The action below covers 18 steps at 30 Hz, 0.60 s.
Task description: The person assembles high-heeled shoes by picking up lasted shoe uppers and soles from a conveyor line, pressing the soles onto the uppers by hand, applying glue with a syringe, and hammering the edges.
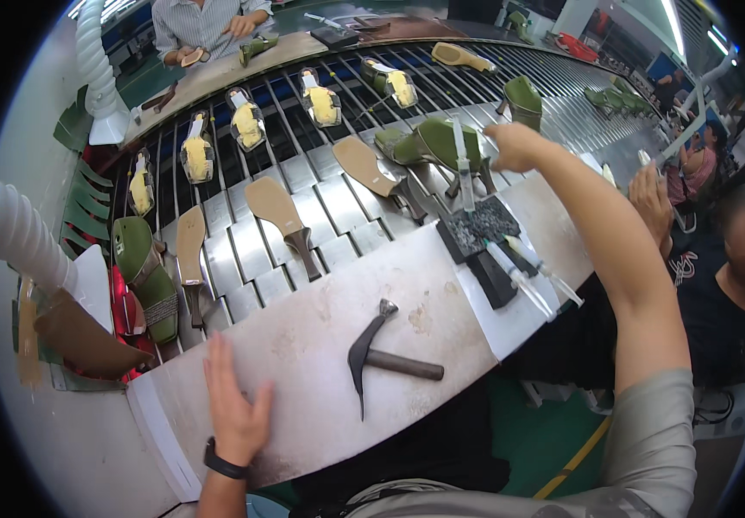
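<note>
My left hand (238, 410) lies spread on the pale work board (303, 328), holding nothing. Right of it rests a hammer (402, 363) with a dark head and wooden handle. My right arm stretches over the conveyor. My right hand (519, 147) has its fingers curled at the edge of a green high-heeled shoe (441, 142); what they grip, if anything, I cannot make out. In front of that shoe a syringe (464, 168) stands upright at a black foam block (476, 229). Two more syringes (519, 278) slant across the block's near side.
Tan soles with heels (277, 211) lie along the metal slat conveyor (338, 246). Farther off are several shoe parts with yellow padding (247, 121). Green shoes (139, 259) and a white hose (23, 229) stand left. Co-workers' hands show at right (648, 203) and across the line (243, 24).
</note>
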Each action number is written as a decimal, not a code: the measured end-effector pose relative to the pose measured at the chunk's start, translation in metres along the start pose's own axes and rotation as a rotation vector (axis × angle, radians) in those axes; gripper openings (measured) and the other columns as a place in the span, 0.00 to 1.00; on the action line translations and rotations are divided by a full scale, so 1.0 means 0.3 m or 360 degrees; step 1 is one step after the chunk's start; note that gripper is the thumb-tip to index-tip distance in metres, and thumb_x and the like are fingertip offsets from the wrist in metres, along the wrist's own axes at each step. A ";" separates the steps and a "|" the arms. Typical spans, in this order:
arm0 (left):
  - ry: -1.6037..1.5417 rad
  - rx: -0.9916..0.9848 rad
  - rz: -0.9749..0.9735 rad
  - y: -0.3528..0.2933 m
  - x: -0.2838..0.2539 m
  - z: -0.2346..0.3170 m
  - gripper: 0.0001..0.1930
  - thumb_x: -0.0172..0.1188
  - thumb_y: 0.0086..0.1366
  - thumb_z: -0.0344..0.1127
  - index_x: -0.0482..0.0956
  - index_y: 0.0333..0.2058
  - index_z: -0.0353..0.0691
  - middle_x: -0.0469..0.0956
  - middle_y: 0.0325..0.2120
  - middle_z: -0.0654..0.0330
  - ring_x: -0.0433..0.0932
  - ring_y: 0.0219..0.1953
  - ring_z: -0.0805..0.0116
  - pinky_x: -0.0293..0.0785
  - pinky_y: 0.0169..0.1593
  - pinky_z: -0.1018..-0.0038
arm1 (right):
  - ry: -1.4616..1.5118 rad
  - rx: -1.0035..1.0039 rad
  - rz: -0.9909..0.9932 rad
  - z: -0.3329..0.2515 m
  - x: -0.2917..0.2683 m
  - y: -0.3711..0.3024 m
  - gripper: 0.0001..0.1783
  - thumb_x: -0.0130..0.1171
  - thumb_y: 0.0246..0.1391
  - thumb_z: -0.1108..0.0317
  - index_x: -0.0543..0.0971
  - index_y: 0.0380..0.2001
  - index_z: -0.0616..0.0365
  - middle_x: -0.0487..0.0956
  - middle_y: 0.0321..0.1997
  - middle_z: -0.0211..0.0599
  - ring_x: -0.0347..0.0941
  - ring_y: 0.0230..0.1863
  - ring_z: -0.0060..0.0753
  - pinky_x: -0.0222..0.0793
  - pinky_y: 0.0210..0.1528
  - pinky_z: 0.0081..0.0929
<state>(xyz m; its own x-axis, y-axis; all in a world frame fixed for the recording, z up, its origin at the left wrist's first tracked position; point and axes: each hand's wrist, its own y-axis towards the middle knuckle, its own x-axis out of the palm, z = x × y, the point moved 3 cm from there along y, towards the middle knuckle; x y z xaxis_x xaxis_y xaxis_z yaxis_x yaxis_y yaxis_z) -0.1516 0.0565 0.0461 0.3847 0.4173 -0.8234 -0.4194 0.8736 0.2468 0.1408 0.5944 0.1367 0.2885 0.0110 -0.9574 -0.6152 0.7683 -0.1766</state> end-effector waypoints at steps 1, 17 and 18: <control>0.0000 -0.0024 0.0013 -0.001 0.010 0.012 0.40 0.67 0.61 0.35 0.63 0.70 0.29 0.59 0.74 0.38 0.57 0.76 0.40 0.46 0.78 0.45 | -0.0051 -0.0069 -0.0138 -0.016 0.049 0.055 0.49 0.75 0.47 0.57 0.68 0.72 0.55 0.85 0.54 0.56 0.81 0.58 0.58 0.77 0.60 0.46; 0.0355 -0.0022 -0.0325 0.061 0.025 0.036 0.44 0.69 0.52 0.34 0.64 0.68 0.26 0.61 0.72 0.34 0.59 0.74 0.34 0.48 0.76 0.36 | 0.1322 0.0396 0.1008 0.142 -0.009 0.613 0.23 0.58 0.62 0.62 0.84 0.58 0.51 0.89 0.40 0.46 0.89 0.33 0.39 0.83 0.43 0.35; 0.0314 -0.0048 -0.0365 0.071 0.017 0.049 0.43 0.68 0.58 0.39 0.63 0.69 0.28 0.62 0.71 0.34 0.59 0.74 0.34 0.49 0.75 0.36 | 0.1309 0.0390 0.1001 0.130 -0.006 0.661 0.23 0.58 0.62 0.62 0.84 0.58 0.51 0.89 0.40 0.46 0.89 0.33 0.39 0.83 0.43 0.35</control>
<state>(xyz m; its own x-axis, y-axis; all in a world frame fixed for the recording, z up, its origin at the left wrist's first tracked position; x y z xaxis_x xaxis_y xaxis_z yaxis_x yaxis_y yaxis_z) -0.1463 0.0809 0.0546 0.3061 0.1507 -0.9400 -0.3657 0.9303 0.0301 0.0468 0.7716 0.1125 -0.6708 0.0852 -0.7368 -0.2903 0.8839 0.3665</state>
